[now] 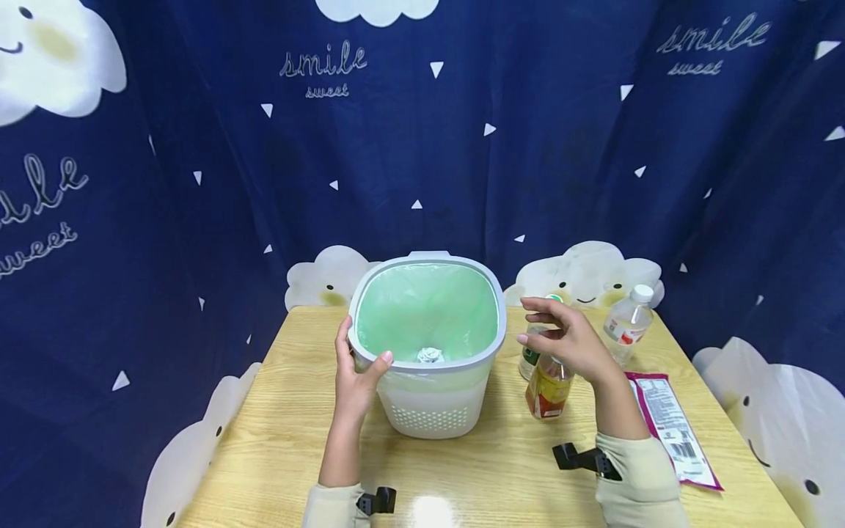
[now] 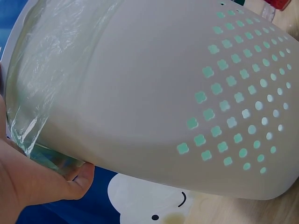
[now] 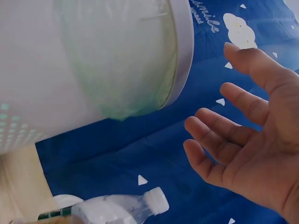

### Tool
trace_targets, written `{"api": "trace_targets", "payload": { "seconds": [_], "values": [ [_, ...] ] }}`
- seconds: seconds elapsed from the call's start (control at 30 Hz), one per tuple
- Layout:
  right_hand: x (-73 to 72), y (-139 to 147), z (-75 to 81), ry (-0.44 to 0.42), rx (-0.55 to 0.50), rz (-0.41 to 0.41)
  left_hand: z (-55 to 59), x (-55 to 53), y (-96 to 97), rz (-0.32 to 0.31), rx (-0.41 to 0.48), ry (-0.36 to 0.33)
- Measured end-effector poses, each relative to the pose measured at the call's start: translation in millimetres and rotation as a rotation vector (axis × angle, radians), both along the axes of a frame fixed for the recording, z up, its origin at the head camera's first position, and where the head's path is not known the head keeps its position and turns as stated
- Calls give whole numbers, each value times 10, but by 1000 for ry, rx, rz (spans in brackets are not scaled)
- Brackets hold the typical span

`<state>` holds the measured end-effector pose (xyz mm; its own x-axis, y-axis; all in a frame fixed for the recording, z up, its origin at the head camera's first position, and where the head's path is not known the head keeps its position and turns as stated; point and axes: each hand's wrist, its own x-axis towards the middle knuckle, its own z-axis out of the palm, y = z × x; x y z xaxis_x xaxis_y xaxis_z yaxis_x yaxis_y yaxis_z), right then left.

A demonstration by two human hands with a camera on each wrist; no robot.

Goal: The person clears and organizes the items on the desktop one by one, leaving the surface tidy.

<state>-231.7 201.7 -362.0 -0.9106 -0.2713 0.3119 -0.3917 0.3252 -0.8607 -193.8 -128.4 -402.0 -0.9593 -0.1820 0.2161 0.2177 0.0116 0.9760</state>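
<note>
A white trash bin (image 1: 432, 418) with a perforated lower wall stands on the table, its grey rim (image 1: 499, 323) uppermost. A thin green bag (image 1: 422, 301) lines it, and a crumpled white scrap (image 1: 430, 355) lies inside. My left hand (image 1: 356, 389) holds the bin at the front left of the rim, thumb near the front edge. To the right of the bin my right hand (image 1: 574, 345) is raised with loosely bent fingers and holds nothing. Below that hand stand a bottle with a red and yellow label (image 1: 549, 389) and a partly hidden clear bottle with a green label (image 1: 528, 361).
Farther right stands a clear bottle with a white cap (image 1: 630, 323). A flat pink-edged packet (image 1: 673, 429) lies near the right edge of the wooden table (image 1: 290, 411). A dark blue curtain (image 1: 396, 161) with clouds hangs behind and at the sides.
</note>
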Motion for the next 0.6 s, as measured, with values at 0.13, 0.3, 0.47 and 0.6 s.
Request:
{"api": "trace_targets", "payload": {
  "seconds": [0.13, 0.3, 0.47, 0.6],
  "values": [
    [31, 41, -93, 15, -34, -22, 20, 20, 6, 1, -7, -10],
    [62, 85, -204, 2, -47, -41, 18, 25, -2, 1, -1, -9],
    [91, 139, -316, 20, -24, -64, 22, 23, -4, -10, 4, 3],
    [123, 185, -406, 62, -37, -78, 13, 18, -6, -9, 0, 8]
  ]
}}
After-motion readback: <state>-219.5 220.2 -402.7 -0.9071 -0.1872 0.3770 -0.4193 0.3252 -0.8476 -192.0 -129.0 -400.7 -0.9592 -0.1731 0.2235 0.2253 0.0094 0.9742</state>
